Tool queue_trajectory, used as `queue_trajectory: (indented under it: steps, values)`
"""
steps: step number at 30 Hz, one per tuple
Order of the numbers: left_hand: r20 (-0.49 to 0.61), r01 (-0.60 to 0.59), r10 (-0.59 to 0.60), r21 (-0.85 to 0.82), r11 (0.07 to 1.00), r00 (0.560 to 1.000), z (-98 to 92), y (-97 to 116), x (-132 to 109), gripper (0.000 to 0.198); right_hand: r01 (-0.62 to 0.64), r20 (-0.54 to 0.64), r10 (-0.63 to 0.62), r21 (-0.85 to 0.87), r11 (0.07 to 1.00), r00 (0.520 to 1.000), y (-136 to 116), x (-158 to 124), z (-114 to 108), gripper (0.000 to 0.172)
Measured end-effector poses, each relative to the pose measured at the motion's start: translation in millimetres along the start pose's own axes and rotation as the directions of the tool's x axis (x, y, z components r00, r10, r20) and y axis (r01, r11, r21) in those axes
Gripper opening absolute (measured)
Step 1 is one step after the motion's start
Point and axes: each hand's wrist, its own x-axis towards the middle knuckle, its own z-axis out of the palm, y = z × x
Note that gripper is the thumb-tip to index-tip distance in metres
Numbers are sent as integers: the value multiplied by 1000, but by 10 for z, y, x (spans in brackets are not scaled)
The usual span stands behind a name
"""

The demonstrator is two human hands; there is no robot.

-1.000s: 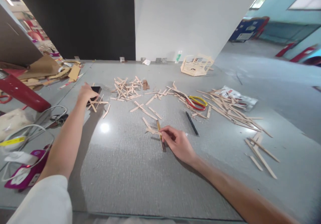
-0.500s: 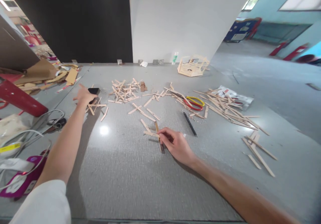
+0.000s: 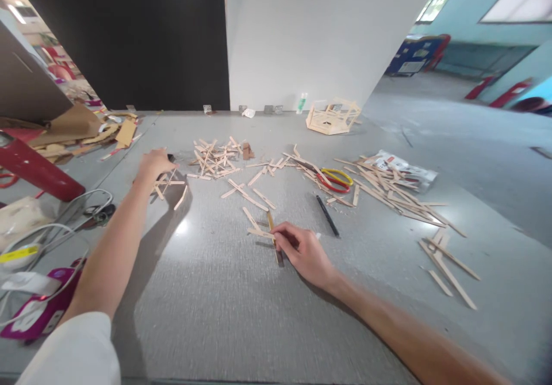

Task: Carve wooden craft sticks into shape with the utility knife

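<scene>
My left hand (image 3: 154, 166) is over a flat black phone-like object (image 3: 171, 157) at the left of the table, its fingers curled down around it. Most of that object is hidden under the hand. Beside it lie several crossed wooden sticks (image 3: 166, 185). Near the middle, my right hand (image 3: 304, 252) pinches a narrow wooden stick (image 3: 270, 219) between thumb and fingers, close to the tabletop. A pale stick (image 3: 259, 233) meets it at the fingertips, and another short stick (image 3: 250, 218) lies just behind.
Loose sticks (image 3: 215, 157) are heaped behind. Scissors with red and yellow handles (image 3: 334, 180), a black pen (image 3: 328, 215) and more sticks (image 3: 397, 198) lie to the right. A wooden stick frame (image 3: 332, 119) stands at the back. Cables and a purple power strip (image 3: 43, 310) sit at left.
My left hand has closed down over the black object, which showed more plainly before, and shifted slightly right. My right hand keeps its pinch in nearly the same place.
</scene>
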Motion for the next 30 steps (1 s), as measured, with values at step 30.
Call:
queue_trajectory:
  steps: [30]
  values:
    - [327,-144,101,111,983,940,119,1019,-342,24,-11,-8,11,-35,999,1000,-39,-1,-33,26]
